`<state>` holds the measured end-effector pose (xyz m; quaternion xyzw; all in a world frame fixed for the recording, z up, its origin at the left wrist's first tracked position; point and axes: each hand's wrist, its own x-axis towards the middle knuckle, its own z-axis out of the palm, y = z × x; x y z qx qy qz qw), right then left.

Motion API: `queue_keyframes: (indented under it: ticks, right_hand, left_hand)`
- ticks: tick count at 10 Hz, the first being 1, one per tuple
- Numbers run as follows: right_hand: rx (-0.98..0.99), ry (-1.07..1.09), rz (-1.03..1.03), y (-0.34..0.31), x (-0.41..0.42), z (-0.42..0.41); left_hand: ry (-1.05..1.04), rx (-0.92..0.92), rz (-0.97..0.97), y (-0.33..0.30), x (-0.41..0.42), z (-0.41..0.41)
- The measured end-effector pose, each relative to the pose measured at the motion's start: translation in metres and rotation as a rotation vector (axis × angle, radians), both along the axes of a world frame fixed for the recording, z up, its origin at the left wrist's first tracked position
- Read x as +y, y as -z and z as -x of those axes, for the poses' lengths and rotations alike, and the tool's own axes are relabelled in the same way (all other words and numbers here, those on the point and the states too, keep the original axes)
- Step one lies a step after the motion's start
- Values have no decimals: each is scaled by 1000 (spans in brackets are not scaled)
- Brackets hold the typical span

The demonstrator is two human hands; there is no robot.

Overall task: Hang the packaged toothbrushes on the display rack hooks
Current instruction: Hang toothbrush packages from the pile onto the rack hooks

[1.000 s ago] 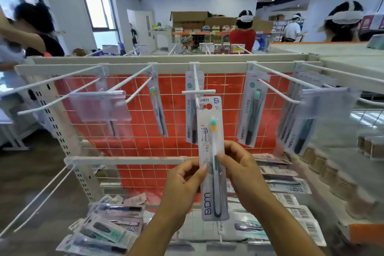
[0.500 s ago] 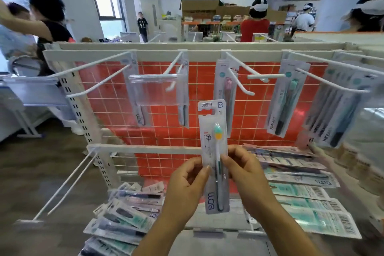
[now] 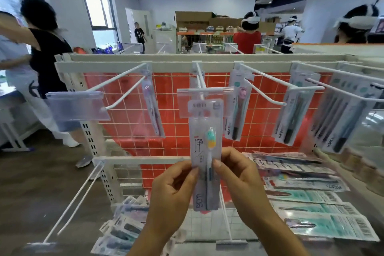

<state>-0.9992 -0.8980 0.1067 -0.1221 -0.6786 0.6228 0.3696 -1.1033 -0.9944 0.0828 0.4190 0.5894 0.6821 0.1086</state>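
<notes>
Just below the centre hook [image 3: 200, 78], both hands pinch the toothbrush pack [image 3: 204, 152] upright: left hand [image 3: 174, 189], right hand [image 3: 236, 181]; its top lies at the hook's tip.

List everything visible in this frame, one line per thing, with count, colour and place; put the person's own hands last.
held toothbrush pack: one, clear with white card, centre, upright, its top behind the clear tag of the middle hook.
display rack: one, white frame with a wire grid over an orange-red back panel, centre.
hooks: several, white, on the rack's top bar; two more on the lower left.
hung packs: several, pale teal and clear, mostly on the right-hand hooks.
loose packs: many, teal and white, lying flat at lower right; another pile at lower left.
other people: several, in the background and at far left.
left hand: one, pinches the held pack's left edge.
right hand: one, pinches its right edge.
</notes>
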Motion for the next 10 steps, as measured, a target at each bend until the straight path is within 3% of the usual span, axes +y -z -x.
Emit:
queue_keyframes:
  ticks: [4,8,10]
  right_hand:
    - [-32,208,-27,4,15,7]
    - [-163,266,-14,11,43,24]
    - [-202,296,-48,2,68,67]
  left_hand:
    - [3,56,39,-1,17,22]
    - [-86,92,148,-1,63,60]
    - [-97,29,406,-2,90,95]
